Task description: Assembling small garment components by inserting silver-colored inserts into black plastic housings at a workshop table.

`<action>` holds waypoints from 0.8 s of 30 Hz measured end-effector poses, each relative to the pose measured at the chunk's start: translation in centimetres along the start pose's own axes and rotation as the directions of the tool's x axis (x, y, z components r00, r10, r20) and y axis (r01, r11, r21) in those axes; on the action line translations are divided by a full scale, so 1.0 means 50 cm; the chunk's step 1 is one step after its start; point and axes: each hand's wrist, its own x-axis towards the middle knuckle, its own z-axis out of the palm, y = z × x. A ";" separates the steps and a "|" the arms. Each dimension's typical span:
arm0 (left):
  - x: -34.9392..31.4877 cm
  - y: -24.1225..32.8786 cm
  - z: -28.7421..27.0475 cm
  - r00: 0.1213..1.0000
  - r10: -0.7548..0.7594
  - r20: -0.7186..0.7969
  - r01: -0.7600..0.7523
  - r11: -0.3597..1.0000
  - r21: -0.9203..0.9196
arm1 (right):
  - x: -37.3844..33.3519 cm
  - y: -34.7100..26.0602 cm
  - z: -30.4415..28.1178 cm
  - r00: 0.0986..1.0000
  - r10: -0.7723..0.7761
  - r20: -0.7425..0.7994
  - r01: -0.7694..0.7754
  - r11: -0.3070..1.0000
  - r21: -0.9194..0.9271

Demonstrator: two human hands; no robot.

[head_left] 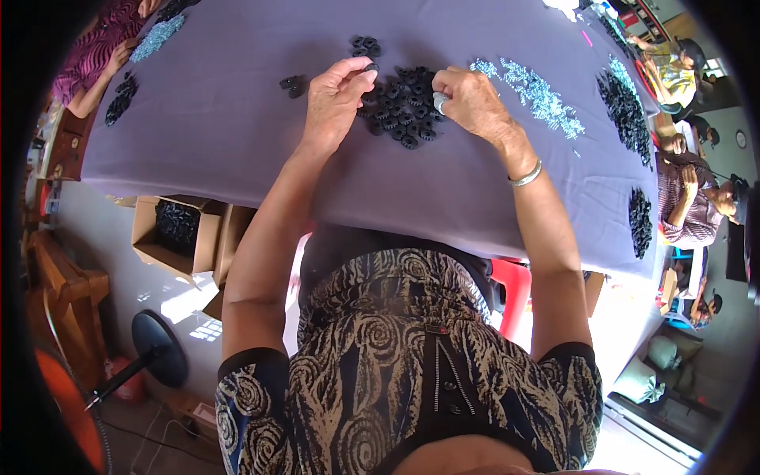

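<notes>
My left hand (331,99) pinches a small black round part (370,68) between thumb and fingertips. Just to its right lies a pile of similar black ring-like parts (404,111) with ridged edges. At the right side of that pile my right hand (473,103) is closed, its fingertips pressed together and turned down; whatever they hold is hidden. A pale grey cover or band (440,101) shows on one of its fingers, and a metal bracelet (526,174) circles the wrist. Beyond my right hand spreads a pile of small clear-blue pieces (546,99).
A purple-grey cloth (237,142) covers the table. Smaller black clusters lie above (365,46) and left of my left hand. Other people sit at the far left and right edges beside black and blue piles. An open cardboard box (176,229) of black parts stands below the table's left edge.
</notes>
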 end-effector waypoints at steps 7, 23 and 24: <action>-0.022 0.010 0.025 0.986 0.042 0.161 -0.038 0.999 -0.030 | -0.001 0.000 0.002 0.951 0.293 0.100 -0.176 0.246 0.953; -0.036 -0.010 0.056 0.964 0.073 0.254 -0.077 0.997 0.005 | -0.020 -0.044 0.024 0.966 0.249 0.066 -0.125 0.228 0.966; -0.036 -0.010 0.055 0.964 0.075 0.256 -0.077 0.997 -0.003 | -0.020 -0.046 0.022 0.961 0.268 0.075 -0.151 0.277 0.949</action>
